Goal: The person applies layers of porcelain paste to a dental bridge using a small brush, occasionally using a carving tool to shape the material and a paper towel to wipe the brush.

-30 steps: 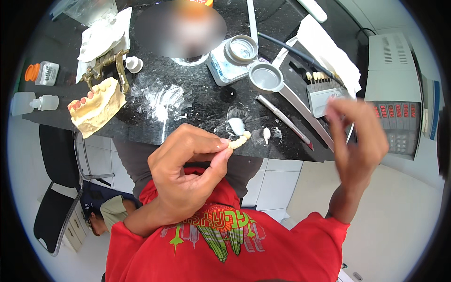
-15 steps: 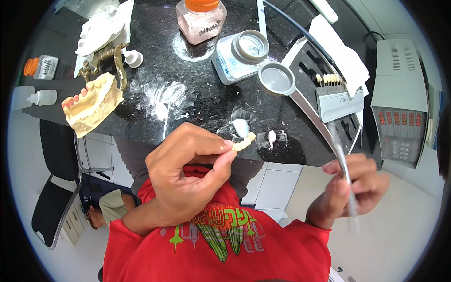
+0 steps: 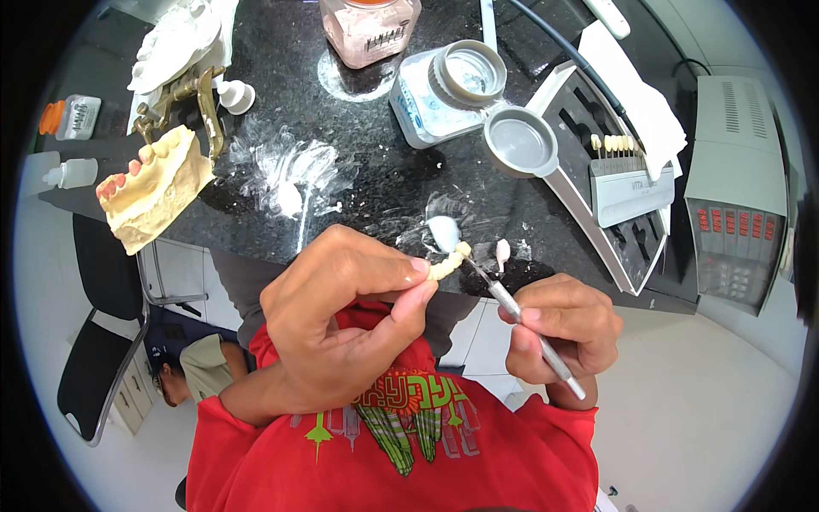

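Note:
Between thumb and forefinger, my left hand pinches one end of a cream-coloured dental bridge, a short curved row of teeth. My right hand grips the silver handle of a thin metal dental carving tool like a pen. The tool's tip meets or nearly meets the bridge's far end; actual contact is too small to make out. Just beyond the bridge, a smooth white-blue blob sits on the black counter, with a smaller whitish lump to its right.
A plaster jaw model on a brass articulator stands at left. White powder is spread mid-counter. Beyond are an open plastic jar, a jar of pink powder and a tooth shade guide. A person sits at lower left.
My right hand has swung left and inward, bringing the carving tool's tip to the bridge. My left hand stays almost in place with the bridge. The view has shifted slightly.

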The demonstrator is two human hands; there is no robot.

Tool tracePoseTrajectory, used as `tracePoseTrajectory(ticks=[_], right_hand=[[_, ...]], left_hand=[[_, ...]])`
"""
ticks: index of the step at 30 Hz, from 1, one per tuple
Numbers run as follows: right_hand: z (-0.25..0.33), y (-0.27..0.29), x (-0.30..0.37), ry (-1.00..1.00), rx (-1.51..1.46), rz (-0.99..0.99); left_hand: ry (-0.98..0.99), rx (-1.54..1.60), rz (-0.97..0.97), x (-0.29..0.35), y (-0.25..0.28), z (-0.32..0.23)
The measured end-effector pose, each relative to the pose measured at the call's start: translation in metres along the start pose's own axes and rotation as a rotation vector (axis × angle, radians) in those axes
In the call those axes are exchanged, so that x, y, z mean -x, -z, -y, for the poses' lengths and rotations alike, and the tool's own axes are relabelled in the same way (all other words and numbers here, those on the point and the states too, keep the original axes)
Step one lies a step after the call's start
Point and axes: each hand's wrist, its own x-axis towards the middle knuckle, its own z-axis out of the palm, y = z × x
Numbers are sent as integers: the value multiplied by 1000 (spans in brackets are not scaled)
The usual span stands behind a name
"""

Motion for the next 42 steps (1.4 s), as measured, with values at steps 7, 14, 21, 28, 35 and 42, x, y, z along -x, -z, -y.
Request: tracePoseTrajectory(ticks=[7,14,21,28,35,42], right_hand=[[-1,-2,-1,52,47,18],[-1,-2,0,104,97,87],[1,-2,3,124,116,78],[0,0,3,128,71,83],[-1,-1,3,138,123,85],[1,-4,4,120,214,101]], left_hand=[[23,-20,82,0,4,-6],[-28,-32,-7,0,-1,-2],[-20,-30,44,1,1,-5],[0,-37,89,1,4,-6],[21,-27,87,2,4,-6],[45,-16,85,2,4,-7]])
